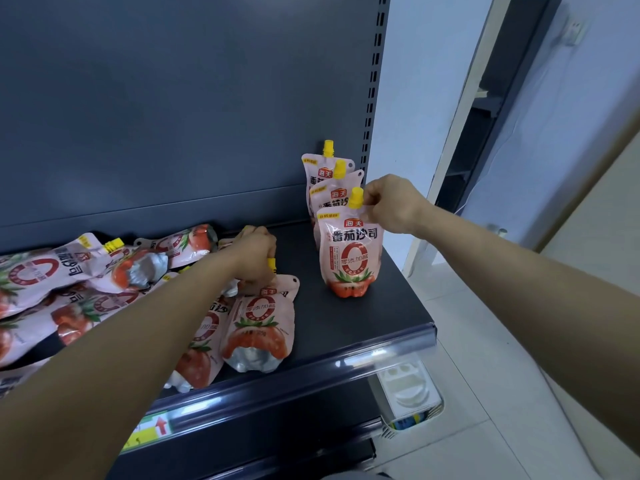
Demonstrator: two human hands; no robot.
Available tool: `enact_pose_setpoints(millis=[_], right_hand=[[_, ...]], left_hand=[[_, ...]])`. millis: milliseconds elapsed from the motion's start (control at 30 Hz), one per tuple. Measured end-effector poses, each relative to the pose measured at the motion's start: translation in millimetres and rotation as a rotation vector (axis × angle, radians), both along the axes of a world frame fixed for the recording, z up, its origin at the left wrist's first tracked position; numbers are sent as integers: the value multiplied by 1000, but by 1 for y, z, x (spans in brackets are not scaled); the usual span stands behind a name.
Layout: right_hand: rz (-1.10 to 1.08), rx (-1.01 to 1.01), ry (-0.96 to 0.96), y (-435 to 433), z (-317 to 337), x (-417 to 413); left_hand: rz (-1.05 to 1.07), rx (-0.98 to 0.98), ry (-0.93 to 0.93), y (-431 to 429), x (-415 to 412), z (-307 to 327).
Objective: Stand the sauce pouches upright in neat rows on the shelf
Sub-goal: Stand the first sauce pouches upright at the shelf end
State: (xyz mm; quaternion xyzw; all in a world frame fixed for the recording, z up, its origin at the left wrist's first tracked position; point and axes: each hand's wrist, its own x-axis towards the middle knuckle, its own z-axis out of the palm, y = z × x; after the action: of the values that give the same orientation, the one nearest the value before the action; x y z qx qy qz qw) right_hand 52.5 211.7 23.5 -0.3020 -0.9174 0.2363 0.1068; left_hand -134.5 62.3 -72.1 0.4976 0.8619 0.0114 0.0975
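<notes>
At the shelf's front lip [381, 351], clear price rail; white plastic holder [408, 389] hangs below its right end. Near-left on the dark shelf: heap of tomato sauce pouches [69, 289] lying flat, overlapping, spouts pointing various ways. Left hand [254, 259] grip clenched on the top of one lying pouch [259, 327], just under its yellow cap [272, 263]; that pouch lies flat, base toward the camera, silver gusset showing. Right side of shelf: front standing pouch [349, 258] upright on its base, label facing forward. Right hand [391, 206] grip pinched on its top right corner, beside the yellow spout [356, 197]; fingers curled, thumb hidden. Behind it, second upright pouch [329, 197] and third upright pouch [317, 168] in one row running to the grey back panel [173, 98], close together, each partly hidden by the one in front. Slotted upright [374, 81] just right of the row.
</notes>
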Motion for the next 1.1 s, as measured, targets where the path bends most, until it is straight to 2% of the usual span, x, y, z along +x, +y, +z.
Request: enact_pose_setpoints(millis=[200, 567, 800, 933, 1100], right_hand=[[-51, 36, 27, 20, -5, 3], [-120, -7, 194, 36, -18, -20], [-68, -33, 215, 37, -11, -24], [-31, -202, 135, 45, -4, -13], [17, -230, 105, 45, -3, -2]], left_hand=[[-13, 103, -218, 3, 18, 11], [37, 553, -470, -7, 46, 78], [176, 794, -486, 14, 74, 74], [141, 779, -487, 32, 90, 76], [121, 794, -446, 45, 108, 76]])
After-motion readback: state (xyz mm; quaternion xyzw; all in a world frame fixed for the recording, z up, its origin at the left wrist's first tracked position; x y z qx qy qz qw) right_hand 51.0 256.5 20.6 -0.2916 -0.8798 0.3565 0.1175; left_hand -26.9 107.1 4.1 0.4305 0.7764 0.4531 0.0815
